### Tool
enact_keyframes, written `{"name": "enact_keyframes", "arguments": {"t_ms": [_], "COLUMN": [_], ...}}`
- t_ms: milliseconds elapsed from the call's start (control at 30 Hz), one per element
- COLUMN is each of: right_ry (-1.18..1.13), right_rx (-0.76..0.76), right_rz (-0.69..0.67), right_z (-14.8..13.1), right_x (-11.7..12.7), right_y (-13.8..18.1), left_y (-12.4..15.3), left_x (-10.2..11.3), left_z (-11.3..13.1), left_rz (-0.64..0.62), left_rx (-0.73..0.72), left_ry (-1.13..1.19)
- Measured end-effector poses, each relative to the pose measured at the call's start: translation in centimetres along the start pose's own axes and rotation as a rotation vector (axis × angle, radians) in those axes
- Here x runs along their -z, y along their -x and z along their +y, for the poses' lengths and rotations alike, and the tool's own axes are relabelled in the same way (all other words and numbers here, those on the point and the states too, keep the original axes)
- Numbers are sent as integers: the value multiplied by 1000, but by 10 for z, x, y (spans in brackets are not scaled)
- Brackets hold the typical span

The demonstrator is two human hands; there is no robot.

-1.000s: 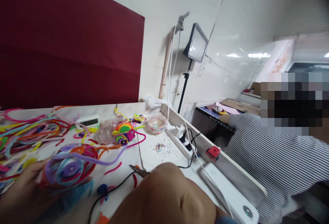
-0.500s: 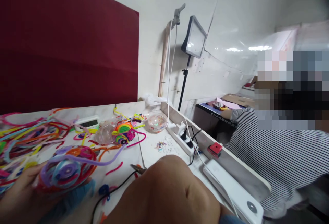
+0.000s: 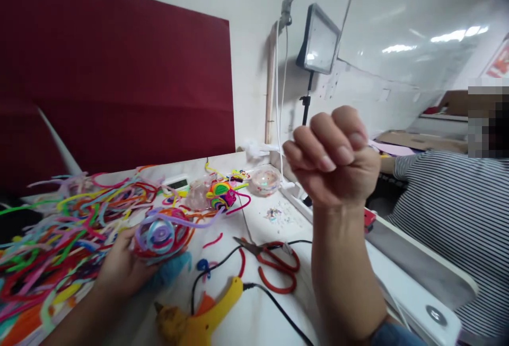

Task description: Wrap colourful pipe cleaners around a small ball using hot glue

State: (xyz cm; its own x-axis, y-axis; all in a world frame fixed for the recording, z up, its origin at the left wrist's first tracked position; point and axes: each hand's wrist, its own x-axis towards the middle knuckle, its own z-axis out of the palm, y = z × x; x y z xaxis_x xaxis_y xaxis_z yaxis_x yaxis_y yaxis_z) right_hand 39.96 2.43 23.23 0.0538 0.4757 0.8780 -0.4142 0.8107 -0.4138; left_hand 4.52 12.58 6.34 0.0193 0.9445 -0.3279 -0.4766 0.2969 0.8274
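My left hand (image 3: 121, 269) holds a rounded ornament (image 3: 162, 236) covered in coiled pipe cleaners, purple, pale blue and red, with a long purple strand reaching out to the right. Something blue and fluffy (image 3: 175, 271) shows just below it. Raised above the right side of the table, my right hand (image 3: 334, 160) is closed in a fist, fingers curled toward me, and I see nothing in it. Beneath and left of that forearm lie red-handled scissors (image 3: 278, 266), blades parted. A yellow hot glue gun (image 3: 214, 317) lies at the front, its cord running right.
Loose pipe cleaners (image 3: 75, 240) cover the table's left side. Farther back are a bright coil-covered ornament (image 3: 223, 196), a clear bowl (image 3: 265, 180) and scattered small bits (image 3: 276, 213). A white device (image 3: 421, 293) lies by the right-hand ledge. A person in a striped top (image 3: 433, 213) sits beyond.
My right forearm has swung up from low over the table into a raised fist, uncovering the scissors. The view has shifted, bringing in the glue gun. My left hand still holds the ornament.
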Motion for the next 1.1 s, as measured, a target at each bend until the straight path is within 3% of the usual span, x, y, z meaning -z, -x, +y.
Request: {"name": "enact_keyframes", "arguments": {"t_ms": [100, 233, 367, 500, 700, 1100], "right_ry": [71, 47, 52, 7, -92, -76], "right_rx": [0, 51, 19, -83, -86, -196], "right_rz": [185, 200, 235, 202, 182, 31], "right_z": [-11, -22, -33, -41, -41, -10], "right_x": [24, 53, 64, 53, 19, -19], "right_y": [-1, -3, -5, -3, 0, 1], "left_y": [23, 40, 37, 27, 24, 22], "left_x": [-23, -40, -35, -23, -18, -12], "left_z": [7, 11, 11, 10, 10, 7], "left_rz": [134, 136, 117, 78, -7, -109], "left_rx": [-16, -48, -87, -120, -187, -107], "left_ry": [-63, -28, -5, 33, 68, 155]}}
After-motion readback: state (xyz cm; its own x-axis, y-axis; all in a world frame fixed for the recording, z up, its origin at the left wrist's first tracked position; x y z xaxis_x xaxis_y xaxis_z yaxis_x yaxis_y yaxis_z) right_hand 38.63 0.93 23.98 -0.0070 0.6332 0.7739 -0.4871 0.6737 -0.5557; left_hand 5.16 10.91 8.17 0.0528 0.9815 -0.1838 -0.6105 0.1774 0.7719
